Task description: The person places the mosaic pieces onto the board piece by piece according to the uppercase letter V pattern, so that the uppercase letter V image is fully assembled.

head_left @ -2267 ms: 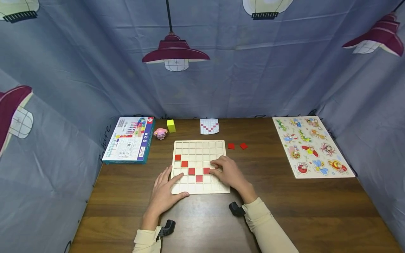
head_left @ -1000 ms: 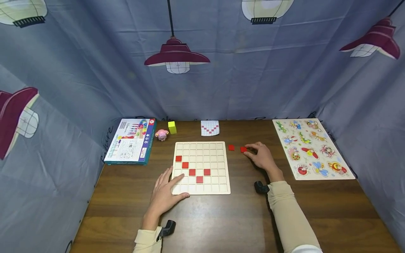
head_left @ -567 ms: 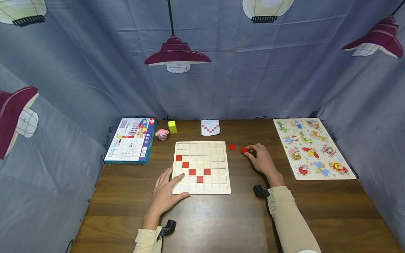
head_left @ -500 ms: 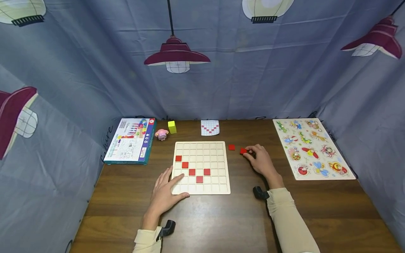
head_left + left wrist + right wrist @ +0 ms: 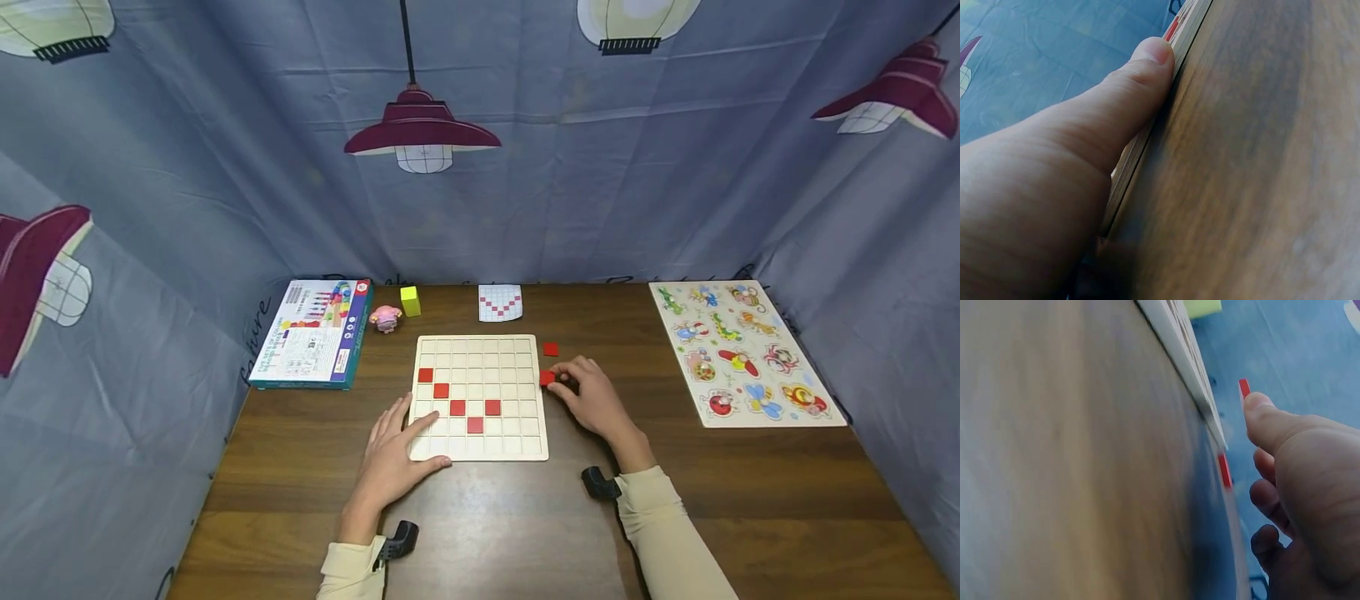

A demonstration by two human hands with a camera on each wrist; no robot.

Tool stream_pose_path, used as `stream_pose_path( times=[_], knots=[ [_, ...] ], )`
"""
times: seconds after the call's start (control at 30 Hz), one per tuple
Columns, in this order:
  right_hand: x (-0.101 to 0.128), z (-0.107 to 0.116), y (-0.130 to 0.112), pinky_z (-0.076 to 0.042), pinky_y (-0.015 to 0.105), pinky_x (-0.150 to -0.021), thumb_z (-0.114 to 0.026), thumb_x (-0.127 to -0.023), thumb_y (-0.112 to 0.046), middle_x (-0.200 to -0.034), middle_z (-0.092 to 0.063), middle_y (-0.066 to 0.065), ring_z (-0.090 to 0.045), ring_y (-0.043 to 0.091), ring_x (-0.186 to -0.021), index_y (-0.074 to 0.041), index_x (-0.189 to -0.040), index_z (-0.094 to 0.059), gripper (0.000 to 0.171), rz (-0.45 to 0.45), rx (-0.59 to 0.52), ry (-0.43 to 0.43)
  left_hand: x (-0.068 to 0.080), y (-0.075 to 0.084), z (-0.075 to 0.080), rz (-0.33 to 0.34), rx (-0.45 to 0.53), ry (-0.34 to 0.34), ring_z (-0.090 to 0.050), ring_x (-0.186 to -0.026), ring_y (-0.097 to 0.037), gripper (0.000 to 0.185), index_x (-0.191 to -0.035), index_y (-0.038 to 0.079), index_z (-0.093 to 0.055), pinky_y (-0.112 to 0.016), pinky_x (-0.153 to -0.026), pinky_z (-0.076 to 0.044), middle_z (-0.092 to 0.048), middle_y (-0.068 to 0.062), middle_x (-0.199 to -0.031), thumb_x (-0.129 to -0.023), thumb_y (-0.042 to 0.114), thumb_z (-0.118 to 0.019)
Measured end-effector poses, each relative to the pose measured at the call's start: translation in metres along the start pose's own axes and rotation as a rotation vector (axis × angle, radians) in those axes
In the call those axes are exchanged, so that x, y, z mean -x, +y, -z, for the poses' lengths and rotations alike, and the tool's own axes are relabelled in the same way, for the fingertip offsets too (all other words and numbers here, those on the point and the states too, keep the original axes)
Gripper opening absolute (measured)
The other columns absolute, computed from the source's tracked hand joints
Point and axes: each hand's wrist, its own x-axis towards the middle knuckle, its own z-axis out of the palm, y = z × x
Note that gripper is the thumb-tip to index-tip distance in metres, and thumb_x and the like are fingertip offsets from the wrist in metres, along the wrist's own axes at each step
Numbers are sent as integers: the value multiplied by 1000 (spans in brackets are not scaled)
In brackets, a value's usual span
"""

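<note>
My right hand (image 5: 592, 398) pinches a red square tile (image 5: 547, 378) between thumb and fingers, beside the right edge of the cream grid board (image 5: 510, 367). In the right wrist view this tile (image 5: 1244, 387) shows at the thumb tip, raised off the table. A second loose red tile (image 5: 551, 349) lies on the table just behind it. Several red tiles (image 5: 475, 425) sit in cells of the board, running diagonally down from the left and turning up. My left hand (image 5: 390, 450) rests with spread fingers on the board's left side, its thumb (image 5: 1147, 69) at the front edge.
Behind the board lies a small pattern card (image 5: 499, 303) with red squares. A yellow block (image 5: 410, 301), a pink toy figure (image 5: 386, 318) and a game box (image 5: 311, 333) stand at the back left. An animal puzzle board (image 5: 742, 358) lies at the right on the wooden table (image 5: 750, 500).
The right hand set a tile on the board, went right to the loose tiles, gripped one and has brought it left to the board's edge. The left hand stays put.
</note>
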Motion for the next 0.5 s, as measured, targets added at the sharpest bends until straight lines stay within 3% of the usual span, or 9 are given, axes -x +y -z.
stream_pose_path(
  times=[0.5],
  knots=[
    [-4, -28, -40, -49, 35, -80, -76, -93, -27, -97, -62, -1, -51, 15, -91, -13, -112, -73, 23, 93, 92, -77, 0, 2, -2, -7, -11, -1, -25, -155, -36, 78, -143, 35, -60, -63, -123, -22, -30, -10, -168, -74, 68, -80]
  ],
)
